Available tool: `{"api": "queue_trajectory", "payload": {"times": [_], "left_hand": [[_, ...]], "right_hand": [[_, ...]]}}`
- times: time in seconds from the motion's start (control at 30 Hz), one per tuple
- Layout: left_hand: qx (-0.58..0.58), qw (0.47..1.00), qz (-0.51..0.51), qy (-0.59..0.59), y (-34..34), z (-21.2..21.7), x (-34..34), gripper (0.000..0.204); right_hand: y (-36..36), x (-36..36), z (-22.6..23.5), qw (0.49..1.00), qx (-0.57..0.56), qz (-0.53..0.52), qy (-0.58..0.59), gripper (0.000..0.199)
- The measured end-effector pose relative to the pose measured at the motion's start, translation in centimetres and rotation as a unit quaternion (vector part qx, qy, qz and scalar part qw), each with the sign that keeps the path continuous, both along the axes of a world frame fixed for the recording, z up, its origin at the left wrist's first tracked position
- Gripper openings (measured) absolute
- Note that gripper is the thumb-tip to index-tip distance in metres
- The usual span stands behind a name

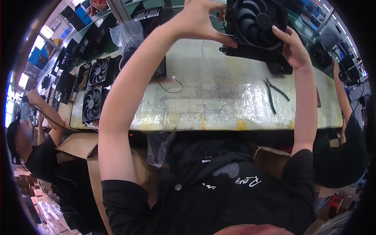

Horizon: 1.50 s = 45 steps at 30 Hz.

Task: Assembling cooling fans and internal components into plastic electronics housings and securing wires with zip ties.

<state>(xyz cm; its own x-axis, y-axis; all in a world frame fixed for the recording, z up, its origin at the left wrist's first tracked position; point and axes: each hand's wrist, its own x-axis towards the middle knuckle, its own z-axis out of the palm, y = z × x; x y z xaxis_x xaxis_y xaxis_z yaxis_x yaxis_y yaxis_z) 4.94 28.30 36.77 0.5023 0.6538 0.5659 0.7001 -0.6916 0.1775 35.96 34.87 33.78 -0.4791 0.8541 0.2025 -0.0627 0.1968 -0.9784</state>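
Above the far part of the table, a black cooling fan unit [263, 24] is held up between my two hands. My left hand [201, 20] grips its left side, thumb along the lower edge, next to a strip of green circuit board. On the opposite side my right hand [294, 49] is closed round the frame, with a finger reaching over the front near the blades. Under the fan, a black bar-shaped part [254, 54] slants down toward the right; whether it is joined to the fan I cannot tell.
Cutting pliers [273, 94] lie with handles apart on the plastic-wrapped tabletop [219, 102]. Several black fans [94, 103] are grouped at the left, near a thin cable [177, 88]. A clear plastic bag [127, 34] stands behind. Co-workers' arms [51, 111] reach in at both sides.
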Motion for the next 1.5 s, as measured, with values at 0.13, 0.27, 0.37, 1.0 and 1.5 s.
{"api": "queue_trajectory", "payload": {"times": [0.13,0.27,0.37,1.0,1.5], "left_hand": [[0.075,0.996,-0.027,0.035,-2.4,-3.0,0.8,0.062],[-0.098,0.995,0.026,0.0,-5.4,-4.3,2.3,0.054],[-0.263,0.938,0.012,-0.225,-8.0,-7.3,3.0,0.048],[-0.21,0.878,0.303,-0.306,-10.2,-16.7,3.8,0.057],[-0.189,0.885,0.295,-0.306,-9.0,-16.1,2.3,0.036]], "right_hand": [[-5.6,0.3,0.5,0.992,0.064,-0.061,-0.087,0.047],[-9.0,0.9,-1.1,0.989,0.078,-0.094,-0.079,0.05],[-10.2,2.1,-3.4,0.994,0.049,-0.094,-0.017,0.047],[-19.6,-11.7,-13.6,0.786,-0.464,-0.062,0.405,0.038],[6.4,9.7,-13.2,0.669,0.162,-0.213,-0.694,0.023]]}}
